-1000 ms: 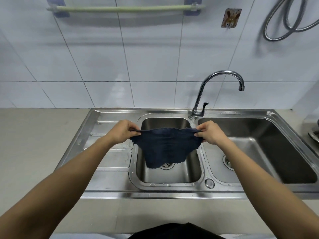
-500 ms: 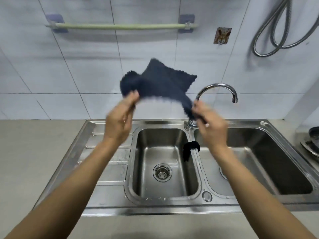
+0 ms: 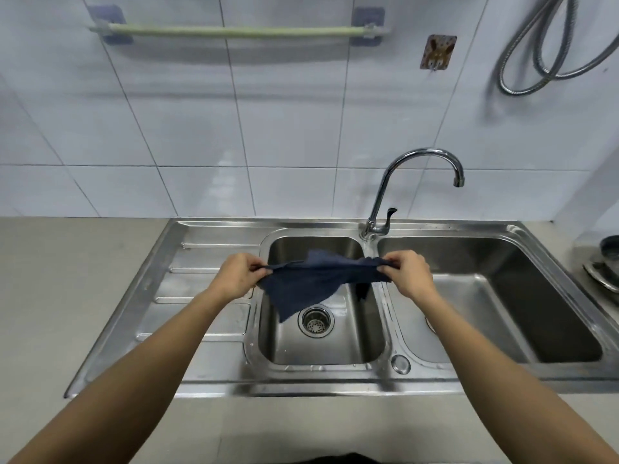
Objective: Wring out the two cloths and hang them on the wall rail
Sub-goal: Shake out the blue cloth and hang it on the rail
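Dark cloth [image 3: 315, 279] stretched above small sink basin [image 3: 321, 349], 2 corners pinched by left hand [image 3: 236, 274] and right hand [image 3: 407, 274]. Best lifted flat, draped evenly over bare wall rail [image 3: 234, 31].

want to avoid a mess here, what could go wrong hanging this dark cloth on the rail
The dark cloth is pinched only by its corners in the left hand and right hand, so one could slip into the sink basin. Lifting it to the rail may drip on the counter.
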